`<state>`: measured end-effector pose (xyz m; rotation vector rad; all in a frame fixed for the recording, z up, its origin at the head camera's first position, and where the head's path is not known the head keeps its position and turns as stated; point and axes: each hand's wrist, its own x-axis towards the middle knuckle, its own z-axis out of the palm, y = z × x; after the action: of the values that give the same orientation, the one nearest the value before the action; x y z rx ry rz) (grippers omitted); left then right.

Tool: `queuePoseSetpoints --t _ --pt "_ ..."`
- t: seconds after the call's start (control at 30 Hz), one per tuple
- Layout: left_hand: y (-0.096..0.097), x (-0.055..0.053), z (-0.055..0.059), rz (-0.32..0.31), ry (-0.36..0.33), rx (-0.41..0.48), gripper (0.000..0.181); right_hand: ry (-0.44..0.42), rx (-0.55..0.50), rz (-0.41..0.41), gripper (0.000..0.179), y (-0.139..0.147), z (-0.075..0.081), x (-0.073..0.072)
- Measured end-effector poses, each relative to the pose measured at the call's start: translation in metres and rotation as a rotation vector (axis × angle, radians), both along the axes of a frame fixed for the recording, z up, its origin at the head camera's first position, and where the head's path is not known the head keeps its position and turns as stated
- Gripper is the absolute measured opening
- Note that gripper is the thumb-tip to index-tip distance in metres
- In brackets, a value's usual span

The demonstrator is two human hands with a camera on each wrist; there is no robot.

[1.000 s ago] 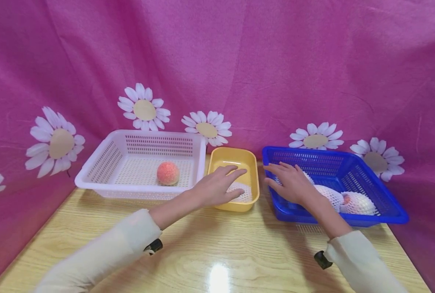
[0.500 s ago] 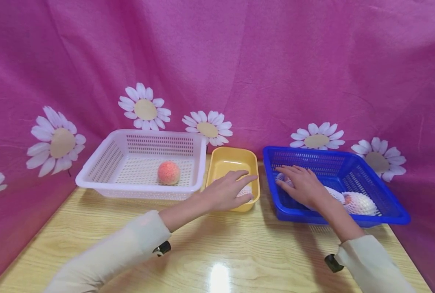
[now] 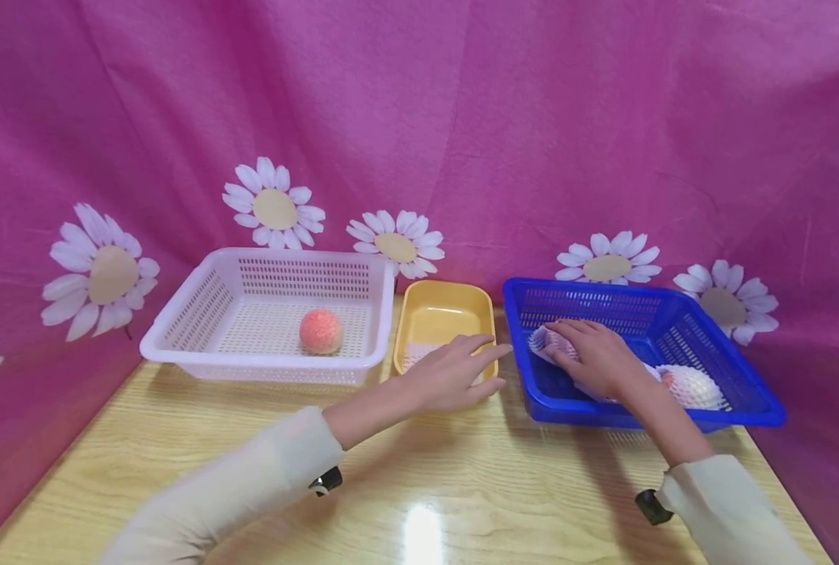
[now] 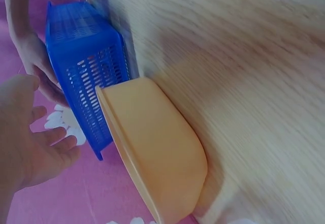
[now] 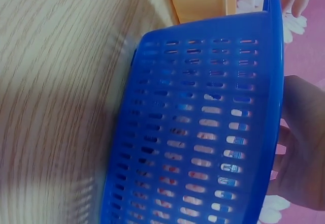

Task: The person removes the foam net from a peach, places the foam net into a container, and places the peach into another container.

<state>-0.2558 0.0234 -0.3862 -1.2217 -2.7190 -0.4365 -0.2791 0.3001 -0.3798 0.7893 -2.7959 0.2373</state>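
At the blue basket's left end, a white foam net touches the right hand, its grip unclear. The left hand, fingers spread, hovers over the yellow tray; leftward, a white basket holds a peach.

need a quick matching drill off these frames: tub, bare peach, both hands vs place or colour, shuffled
1. Tub
2. Bare peach
3. Left hand
4. Right hand

A. at a foam net in the blue basket
B. in the white basket
C. yellow
D. over the tub

Pairs: 1-C, 2-B, 3-D, 4-A
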Motion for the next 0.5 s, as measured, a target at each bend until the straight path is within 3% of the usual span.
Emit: queuePoseSetpoints --t 0.23,0.5 --pt "0.010 0.001 -0.002 -0.012 -0.029 -0.023 0.054 -0.048 0.032 -0.030 0.043 0.008 -0.001 0.000" --pt "0.022 0.001 -0.004 -0.043 0.025 -0.058 0.052 -0.104 0.043 -0.086 0.046 0.019 -0.002 0.004"
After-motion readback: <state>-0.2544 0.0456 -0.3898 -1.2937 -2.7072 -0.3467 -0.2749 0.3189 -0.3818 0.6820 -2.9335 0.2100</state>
